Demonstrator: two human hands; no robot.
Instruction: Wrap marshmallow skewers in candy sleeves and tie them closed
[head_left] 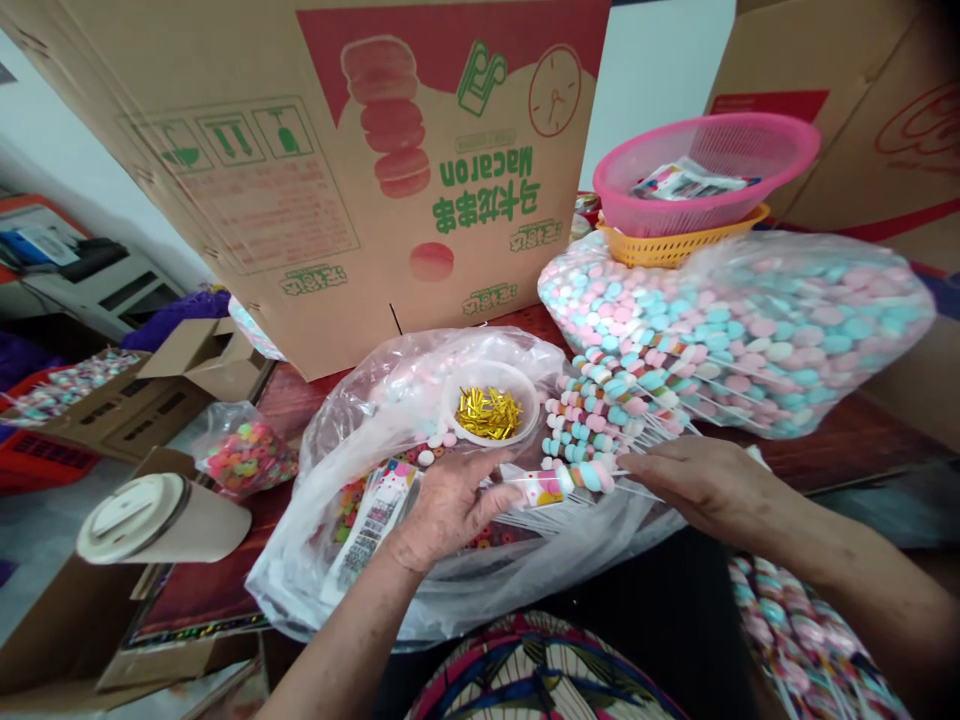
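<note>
My left hand point(450, 505) is closed on a small printed wrapper sleeve point(544, 487) at the lower middle. A marshmallow skewer point(589, 476) with pink, blue and white pieces pokes into that sleeve. My right hand point(694, 480) pinches the thin stick end of the skewer. Several more skewers point(592, 410) lie fanned just above my hands. A white bowl of gold twist ties point(489, 412) sits in a crumpled clear plastic bag point(390, 400), beside printed wrappers point(379, 515).
A large clear bag of marshmallow skewers point(750, 320) lies at right. Pink point(705, 170) and orange point(675, 245) baskets stand behind it. A big Macaron carton point(360, 170) fills the back. A lidded cup point(161, 520) and a candy bag point(244, 455) sit at left.
</note>
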